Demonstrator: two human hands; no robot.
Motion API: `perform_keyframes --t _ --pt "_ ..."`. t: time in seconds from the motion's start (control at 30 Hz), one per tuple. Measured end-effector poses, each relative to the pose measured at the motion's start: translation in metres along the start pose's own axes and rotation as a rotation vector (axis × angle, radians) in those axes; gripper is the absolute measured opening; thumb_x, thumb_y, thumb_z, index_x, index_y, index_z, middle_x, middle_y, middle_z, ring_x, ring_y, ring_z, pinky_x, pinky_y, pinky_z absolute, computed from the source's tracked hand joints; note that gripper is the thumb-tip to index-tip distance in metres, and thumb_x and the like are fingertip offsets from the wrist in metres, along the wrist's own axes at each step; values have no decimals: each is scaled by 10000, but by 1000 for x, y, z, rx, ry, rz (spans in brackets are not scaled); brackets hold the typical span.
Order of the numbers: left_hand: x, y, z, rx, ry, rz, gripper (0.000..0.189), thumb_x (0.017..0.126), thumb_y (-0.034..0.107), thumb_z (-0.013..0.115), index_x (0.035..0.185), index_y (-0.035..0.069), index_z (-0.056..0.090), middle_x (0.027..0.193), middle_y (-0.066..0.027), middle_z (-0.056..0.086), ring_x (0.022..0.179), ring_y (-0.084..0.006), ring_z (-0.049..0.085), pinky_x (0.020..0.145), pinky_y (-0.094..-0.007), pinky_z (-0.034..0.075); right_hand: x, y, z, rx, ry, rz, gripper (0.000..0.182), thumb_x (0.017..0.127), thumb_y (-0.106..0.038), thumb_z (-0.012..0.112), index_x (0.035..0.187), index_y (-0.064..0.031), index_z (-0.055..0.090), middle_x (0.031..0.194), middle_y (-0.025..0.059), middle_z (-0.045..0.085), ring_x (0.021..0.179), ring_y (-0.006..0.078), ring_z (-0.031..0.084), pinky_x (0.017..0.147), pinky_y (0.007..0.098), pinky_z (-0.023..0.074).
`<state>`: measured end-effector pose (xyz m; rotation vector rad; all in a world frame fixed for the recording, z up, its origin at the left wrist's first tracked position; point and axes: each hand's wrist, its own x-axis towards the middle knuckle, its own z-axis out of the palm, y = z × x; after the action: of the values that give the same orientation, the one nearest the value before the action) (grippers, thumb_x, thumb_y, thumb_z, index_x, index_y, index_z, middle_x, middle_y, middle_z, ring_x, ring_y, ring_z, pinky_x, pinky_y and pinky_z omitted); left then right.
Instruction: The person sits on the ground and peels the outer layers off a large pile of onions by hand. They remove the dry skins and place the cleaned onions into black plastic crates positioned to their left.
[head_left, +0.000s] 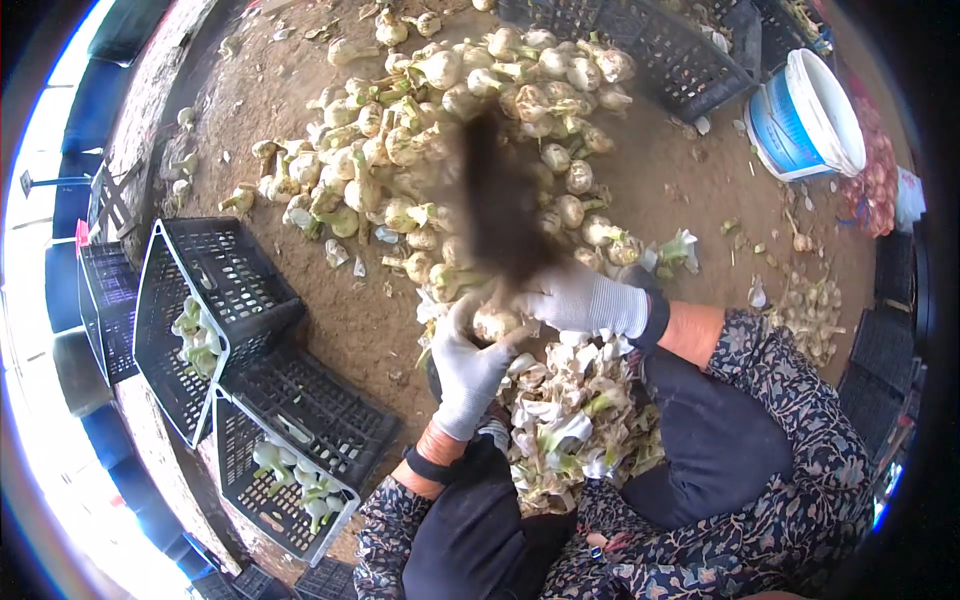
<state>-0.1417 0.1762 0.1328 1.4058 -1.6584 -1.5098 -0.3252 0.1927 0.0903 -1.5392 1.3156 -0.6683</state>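
Observation:
My left hand (466, 367), in a pale knit glove, holds a garlic bulb (495, 322) between thumb and fingers. Against the bulb's upper right side is my gloved right hand (585, 301); a dark blurred patch (502, 199) hides part of its fingers, so its grip is unclear. What the dark patch is, I cannot tell. A large heap of untrimmed garlic bulbs (360, 176) with short stalks spreads on the ground beyond my hands. Below them, between my knees, lies a pile of peeled garlic skins and leaves (570, 420).
Black plastic crates (232, 285) (315, 412) lie tipped to the left, with several cleaned bulbs (196, 339) inside. Another black crate (637, 45) stands at the far side. To the right are a blue-and-white bucket (795, 120), a red mesh sack (870, 165) and small garlic pieces (810, 315).

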Motion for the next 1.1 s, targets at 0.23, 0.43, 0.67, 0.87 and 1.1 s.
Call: perform_keyframes --t 0.23,0.43,0.67,0.87,1.1 --pt "8 -19 -17 47 329 -83 506 649 101 814 1093 -22 604 1022 -90 603 958 -183 577 875 -299 456 6 -16 -54 -834 -387 467 377 884 -314 493 1212 -161 597 963 129 695 897 293 669 783 409 516" --pt "6 -6 -13 388 275 232 559 587 120 848 1071 7 593 977 -116 576 926 -254 566 839 -345 462 13 5 -23 153 -10 -93 470 828 -436 676 1181 -128 645 1092 158 673 983 230 664 872 325 490" --pt "6 4 -8 432 200 286 612 590 157 860 1100 -12 567 999 -127 589 895 -272 580 812 -361 485 15 -7 9 -99 174 -12 312 806 -246 644 1031 -30 651 864 204 660 865 353 648 755 427 505" --pt "7 -18 -14 -298 -18 -97 475 794 343 712 1065 -18 564 887 -96 615 737 -164 583 661 -294 497 10 7 11 -70 198 -49 225 823 -150 607 989 0 632 871 213 655 864 345 650 746 411 506" --pt "16 -26 -21 -1326 -510 -597 746 885 713 352 1127 40 565 786 -80 614 434 -127 466 337 -230 324 0 -42 -6 370 89 -12 180 858 -24 541 1004 37 625 857 106 684 781 147 627 727 318 502"
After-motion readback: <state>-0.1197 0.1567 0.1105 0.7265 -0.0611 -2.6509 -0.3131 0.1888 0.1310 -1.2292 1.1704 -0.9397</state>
